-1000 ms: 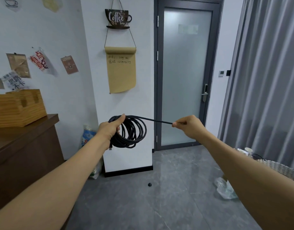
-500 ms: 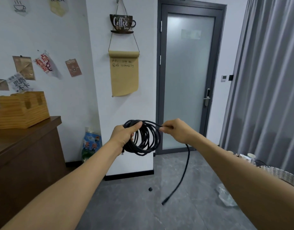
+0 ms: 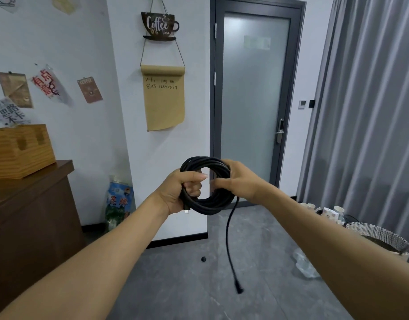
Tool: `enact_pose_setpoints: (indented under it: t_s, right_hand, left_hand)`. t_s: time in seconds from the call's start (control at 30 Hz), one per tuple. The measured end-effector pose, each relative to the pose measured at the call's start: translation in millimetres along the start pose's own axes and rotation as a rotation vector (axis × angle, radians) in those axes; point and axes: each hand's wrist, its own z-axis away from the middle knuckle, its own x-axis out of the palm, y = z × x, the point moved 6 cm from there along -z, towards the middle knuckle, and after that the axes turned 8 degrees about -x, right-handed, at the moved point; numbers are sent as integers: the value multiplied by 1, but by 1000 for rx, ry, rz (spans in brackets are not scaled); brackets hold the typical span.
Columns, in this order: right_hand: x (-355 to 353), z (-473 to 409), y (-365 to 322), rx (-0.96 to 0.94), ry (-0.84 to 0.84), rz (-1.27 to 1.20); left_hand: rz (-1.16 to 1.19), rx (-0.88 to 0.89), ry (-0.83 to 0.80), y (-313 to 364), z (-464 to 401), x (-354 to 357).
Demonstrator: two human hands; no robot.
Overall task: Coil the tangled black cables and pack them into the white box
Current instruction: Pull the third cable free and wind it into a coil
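The left hand (image 3: 178, 192) is gripping the coil (image 3: 207, 183) at its left side, fingers curled through it. The right hand (image 3: 239, 181) is clasping its right side, and the loose end (image 3: 229, 245) is hanging below.

Head-worn camera looks forward and slightly down, close over both forearms.

Both arms extended forward from the lower corners, bare forearms converging at chest height in centre view. Left hand (image 3: 179, 190): fingers curled in a fist round the left side of the cable coil (image 3: 207, 184), thumb lying across the top pointing right, back of hand toward the camera's left. Right hand (image 3: 237, 181): clamped over the coil's right side, fingers wrapped round the strands, wrist bent slightly inward, hands close but not touching.
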Motion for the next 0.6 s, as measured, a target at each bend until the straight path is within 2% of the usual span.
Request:
enact_pose_setpoints:
  t_s: [0.13,0.37,0.5,0.6]
  right_hand:
    - [4,2,7,60,61,109]
    - [7,4,15,139,175,170]
    - [8,3,20,164,222,183]
    - [10,1,22,172,226,192]
  left_hand:
    - [-99,-46,23,-2,0,-3]
    - [-290,-95,298,-5,-4,-10]
    - [-324,-28,480,-6,-3,-6]
    - [-461,77,619,-8,-1,-6]
